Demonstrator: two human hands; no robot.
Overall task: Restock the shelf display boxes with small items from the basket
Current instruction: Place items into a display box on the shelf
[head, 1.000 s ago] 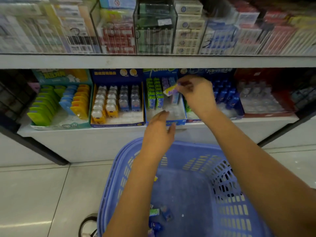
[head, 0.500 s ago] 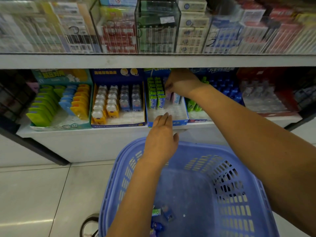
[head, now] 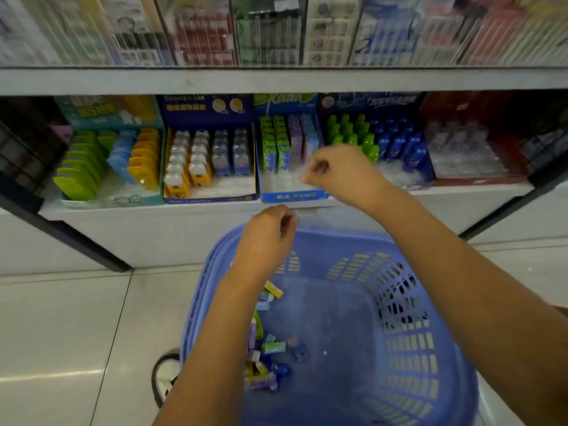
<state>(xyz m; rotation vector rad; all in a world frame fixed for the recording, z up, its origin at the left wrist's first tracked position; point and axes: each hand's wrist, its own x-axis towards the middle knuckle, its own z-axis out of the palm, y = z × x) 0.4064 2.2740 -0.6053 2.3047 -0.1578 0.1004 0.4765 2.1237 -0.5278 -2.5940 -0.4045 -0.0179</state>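
A blue plastic basket (head: 338,238) stands on the floor below the shelf. Several small wrapped packs (head: 264,358) lie in its left corner. On the lower shelf stands a blue display box (head: 295,196) with rows of green packs (head: 275,149) and purple and blue packs (head: 299,138) at its back; its front part is bare white. My right hand (head: 341,170) hovers at the front right of that box, fingers loosely curled, with nothing visible in it. My left hand (head: 267,238) hangs over the basket's far rim, loosely curled and holding nothing.
Other display boxes flank it: yellow and blue bottles (head: 209,161), green, blue and orange packs (head: 104,161), green and blue bottles (head: 384,142), a red box (head: 461,155). A glass-fronted case (head: 276,32) of cartons sits above. A shoe (head: 166,376) is left of the basket.
My right hand put the purple pack into the back of the blue box and has drawn back to its front, without the pack. My left hand dropped slightly and curled its fingers.
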